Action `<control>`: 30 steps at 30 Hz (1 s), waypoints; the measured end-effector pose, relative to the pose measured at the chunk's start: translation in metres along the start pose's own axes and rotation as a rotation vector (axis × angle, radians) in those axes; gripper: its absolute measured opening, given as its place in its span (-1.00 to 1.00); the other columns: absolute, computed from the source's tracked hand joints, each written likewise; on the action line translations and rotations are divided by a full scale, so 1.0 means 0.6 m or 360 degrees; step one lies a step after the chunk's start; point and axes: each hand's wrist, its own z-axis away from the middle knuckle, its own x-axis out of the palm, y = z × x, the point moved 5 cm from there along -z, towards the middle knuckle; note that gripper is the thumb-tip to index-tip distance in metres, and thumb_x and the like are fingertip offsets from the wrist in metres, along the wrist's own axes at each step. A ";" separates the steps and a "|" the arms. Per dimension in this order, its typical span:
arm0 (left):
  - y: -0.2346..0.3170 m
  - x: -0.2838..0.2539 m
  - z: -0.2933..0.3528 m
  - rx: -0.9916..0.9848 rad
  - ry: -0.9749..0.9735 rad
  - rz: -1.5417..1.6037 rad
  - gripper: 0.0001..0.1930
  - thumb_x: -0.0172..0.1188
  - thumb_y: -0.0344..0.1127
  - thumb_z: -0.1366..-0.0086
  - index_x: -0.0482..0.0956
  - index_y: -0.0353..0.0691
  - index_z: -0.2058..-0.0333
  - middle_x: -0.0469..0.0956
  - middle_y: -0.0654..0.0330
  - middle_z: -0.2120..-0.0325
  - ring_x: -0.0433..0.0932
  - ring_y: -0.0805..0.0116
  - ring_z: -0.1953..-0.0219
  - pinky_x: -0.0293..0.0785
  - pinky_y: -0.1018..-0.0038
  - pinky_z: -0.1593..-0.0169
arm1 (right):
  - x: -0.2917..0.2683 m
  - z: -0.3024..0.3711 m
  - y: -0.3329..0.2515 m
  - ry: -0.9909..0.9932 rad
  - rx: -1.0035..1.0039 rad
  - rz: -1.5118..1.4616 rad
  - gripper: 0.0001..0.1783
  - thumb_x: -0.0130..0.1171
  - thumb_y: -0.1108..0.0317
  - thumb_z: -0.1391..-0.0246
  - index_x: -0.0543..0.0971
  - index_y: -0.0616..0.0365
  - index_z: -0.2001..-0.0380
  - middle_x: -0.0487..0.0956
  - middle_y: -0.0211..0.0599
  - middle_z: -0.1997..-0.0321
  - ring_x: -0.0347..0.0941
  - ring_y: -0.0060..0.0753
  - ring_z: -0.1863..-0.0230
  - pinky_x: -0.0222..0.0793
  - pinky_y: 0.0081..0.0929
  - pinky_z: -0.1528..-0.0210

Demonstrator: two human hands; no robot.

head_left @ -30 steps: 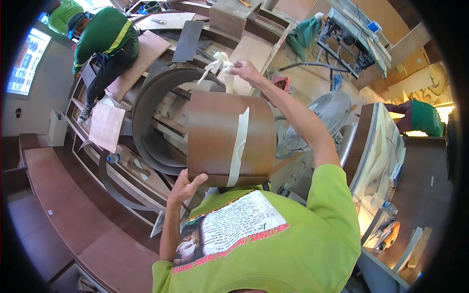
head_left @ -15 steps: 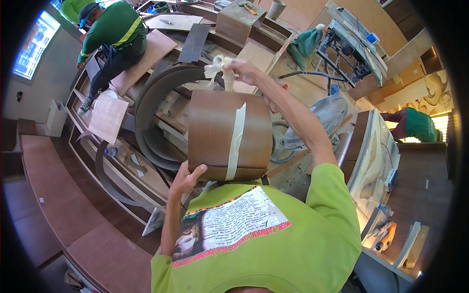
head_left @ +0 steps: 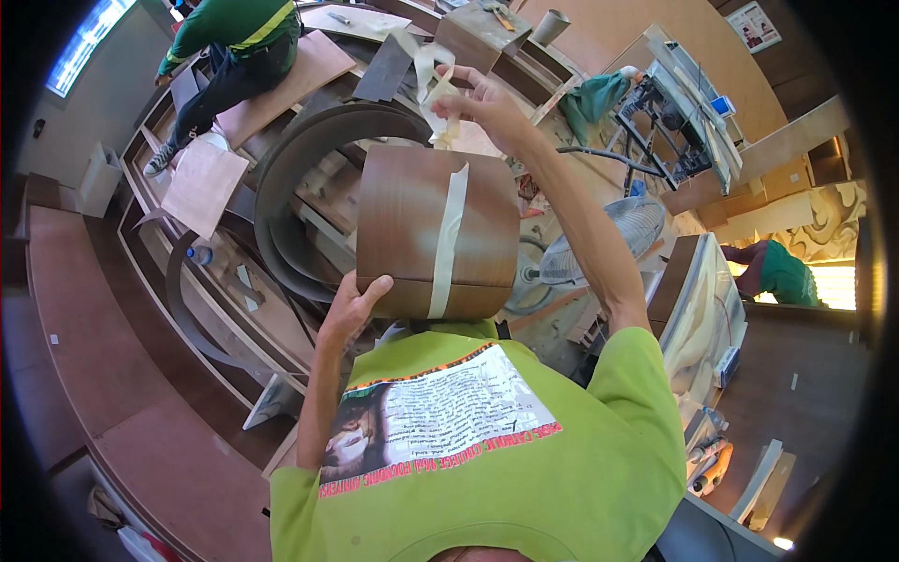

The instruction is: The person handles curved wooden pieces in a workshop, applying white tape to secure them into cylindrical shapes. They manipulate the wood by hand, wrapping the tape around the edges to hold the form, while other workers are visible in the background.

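Note:
A wide brown wood-grain roll (head_left: 398,220) rests against my front, with a strip of pale masking tape (head_left: 449,239) stuck down its near side. My left hand (head_left: 350,304) grips the roll's lower left edge, thumb on the outside and the other fingers mostly hidden. Beyond the top rim, my right hand (head_left: 479,105) pinches a crumpled, twisted length of pale masking tape (head_left: 436,86). Part of that tape hangs down behind the rim, so I cannot tell whether it still sticks to the roll.
Large dark curved bands (head_left: 281,201) lie left of the roll on a wooden frame. A pedestal fan (head_left: 599,245) stands to the right, a table saw (head_left: 670,117) farther back. One co-worker (head_left: 248,42) sits far left; another person (head_left: 791,272) bends over at right.
My right hand has drawn back slightly and its fingers are bunched closer on the tape, which now twists higher. My left hand keeps its hold. The whole view has shifted a little.

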 end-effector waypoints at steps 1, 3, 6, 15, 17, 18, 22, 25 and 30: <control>0.000 -0.002 0.000 0.0005 0.0006 -0.0018 -0.61 0.15 -0.17 -0.35 0.47 -0.42 0.05 0.56 0.19 0.20 0.49 0.45 0.16 0.43 0.48 0.05 | 0.015 0.010 -0.012 -0.0029 -0.0051 0.0128 -0.34 0.25 0.31 -0.10 0.25 0.23 -0.22 0.63 -0.26 0.22 0.54 -0.47 0.15 0.41 -0.48 0.06; -0.001 -0.006 0.000 0.0017 0.0082 0.0009 -0.61 0.15 -0.17 -0.35 0.47 -0.41 0.04 0.56 0.19 0.20 0.49 0.45 0.17 0.43 0.49 0.05 | 0.048 0.031 -0.039 -0.0100 -0.0162 0.0384 -0.33 0.23 0.32 -0.12 0.21 0.27 -0.23 0.63 -0.26 0.23 0.54 -0.49 0.16 0.43 -0.51 0.08; 0.007 -0.014 -0.009 0.0027 0.0217 0.0149 -0.62 0.15 -0.18 -0.34 0.47 -0.39 0.04 0.56 0.19 0.20 0.50 0.46 0.17 0.43 0.50 0.05 | 0.084 0.094 -0.035 -0.0071 0.0028 0.0134 -0.55 0.16 0.42 -0.11 0.43 0.20 -0.10 0.62 -0.21 0.19 0.55 -0.41 0.18 0.43 -0.48 0.07; 0.027 0.002 -0.059 0.0229 0.0305 0.0356 -0.64 0.16 -0.22 -0.34 0.46 -0.34 0.01 0.55 0.21 0.18 0.50 0.46 0.16 0.44 0.50 0.06 | 0.175 0.202 -0.010 0.0272 -0.0633 0.1471 -0.72 0.14 0.47 -0.12 0.59 0.15 0.07 0.56 -0.12 0.09 0.42 -0.07 -0.04 0.30 -0.20 -0.15; 0.031 0.012 -0.061 0.0255 0.0320 0.0305 -0.64 0.16 -0.23 -0.34 0.46 -0.34 0.00 0.54 0.21 0.17 0.49 0.45 0.16 0.43 0.50 0.05 | 0.173 0.212 -0.005 0.0483 -0.0659 0.1278 -0.73 0.20 0.43 -0.08 0.60 0.15 0.11 0.57 -0.15 0.13 0.42 -0.03 -0.01 0.30 -0.10 -0.11; 0.028 0.018 -0.062 0.0283 0.0341 0.0259 -0.64 0.16 -0.24 -0.34 0.45 -0.34 0.00 0.54 0.20 0.16 0.49 0.45 0.16 0.43 0.50 0.05 | 0.176 0.218 -0.006 0.0521 -0.0705 0.1414 -0.73 0.21 0.43 -0.07 0.60 0.14 0.11 0.57 -0.17 0.10 0.41 -0.05 -0.02 0.29 -0.07 -0.11; 0.034 0.030 -0.075 0.0297 0.0327 0.0188 -0.64 0.16 -0.24 -0.34 0.46 -0.35 0.00 0.55 0.20 0.17 0.49 0.44 0.15 0.42 0.50 0.05 | 0.176 0.237 -0.003 0.0722 -0.0811 0.1793 -0.70 0.26 0.44 0.00 0.62 0.05 0.13 0.53 -0.27 0.03 0.38 -0.11 -0.05 0.27 -0.02 -0.10; 0.060 0.032 -0.083 0.0374 0.0428 0.0149 -0.64 0.15 -0.22 -0.34 0.47 -0.36 0.02 0.56 0.20 0.19 0.50 0.45 0.18 0.44 0.50 0.08 | 0.164 0.240 -0.031 0.0884 -0.0821 0.2045 -0.67 0.31 0.44 0.07 0.64 -0.02 0.15 0.51 -0.35 0.04 0.36 -0.18 -0.02 0.27 -0.14 -0.05; 0.095 0.031 -0.099 0.0347 0.0410 0.0280 -0.65 0.13 -0.19 -0.35 0.49 -0.35 0.03 0.56 0.20 0.19 0.51 0.45 0.19 0.45 0.49 0.09 | 0.126 0.240 -0.025 0.0929 -0.0868 0.1906 -0.65 0.37 0.47 0.19 0.67 -0.06 0.23 0.48 -0.41 0.25 0.38 -0.30 0.16 0.27 -0.33 0.15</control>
